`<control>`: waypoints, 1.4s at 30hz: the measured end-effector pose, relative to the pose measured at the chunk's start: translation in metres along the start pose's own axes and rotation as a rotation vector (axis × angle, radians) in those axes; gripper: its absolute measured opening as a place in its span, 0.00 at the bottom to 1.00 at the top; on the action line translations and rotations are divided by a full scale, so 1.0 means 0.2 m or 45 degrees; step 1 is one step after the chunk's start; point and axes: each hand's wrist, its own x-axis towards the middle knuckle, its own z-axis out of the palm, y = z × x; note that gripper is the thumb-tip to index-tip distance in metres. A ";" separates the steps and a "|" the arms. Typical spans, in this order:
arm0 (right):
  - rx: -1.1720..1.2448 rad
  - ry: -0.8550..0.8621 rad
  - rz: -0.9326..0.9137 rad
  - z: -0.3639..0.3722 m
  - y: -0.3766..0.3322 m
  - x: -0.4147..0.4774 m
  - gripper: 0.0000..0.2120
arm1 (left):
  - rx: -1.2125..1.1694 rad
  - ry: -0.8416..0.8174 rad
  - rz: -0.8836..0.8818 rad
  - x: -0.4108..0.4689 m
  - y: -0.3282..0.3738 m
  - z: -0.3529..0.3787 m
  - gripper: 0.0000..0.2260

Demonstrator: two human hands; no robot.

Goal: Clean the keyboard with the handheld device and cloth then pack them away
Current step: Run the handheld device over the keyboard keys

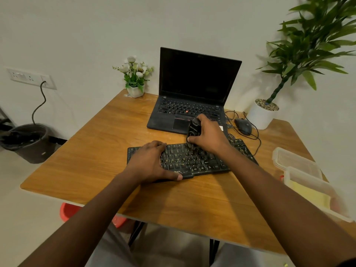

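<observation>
- The left hand [152, 162] lies flat and open on the keyboard's [194, 160] left end.
- The right hand [210, 135] grips a black cleaner [193, 130], pressing it onto the keyboard's top row.

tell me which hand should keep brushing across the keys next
Right: the right hand already grips the handheld device with its brush on the keyboard; the left hand steadies the keyboard's left end.

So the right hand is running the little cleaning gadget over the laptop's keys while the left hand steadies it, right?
Not quite. In the head view the right hand runs the handheld device over the separate keyboard, not the laptop; the left hand steadies that keyboard.
</observation>
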 end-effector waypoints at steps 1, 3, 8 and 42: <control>0.023 -0.009 -0.011 0.02 -0.02 0.00 0.28 | -0.006 0.003 0.000 0.00 0.00 0.00 0.61; 0.063 -0.036 -0.039 0.06 -0.06 0.01 0.28 | -0.016 0.005 0.001 0.00 0.00 0.00 0.61; 0.071 -0.094 -0.070 0.06 -0.05 -0.03 0.31 | -0.017 0.002 -0.003 0.00 -0.01 0.01 0.61; -0.118 0.053 0.061 -0.13 0.20 -0.03 0.30 | 0.001 -0.028 -0.014 0.00 0.01 0.00 0.61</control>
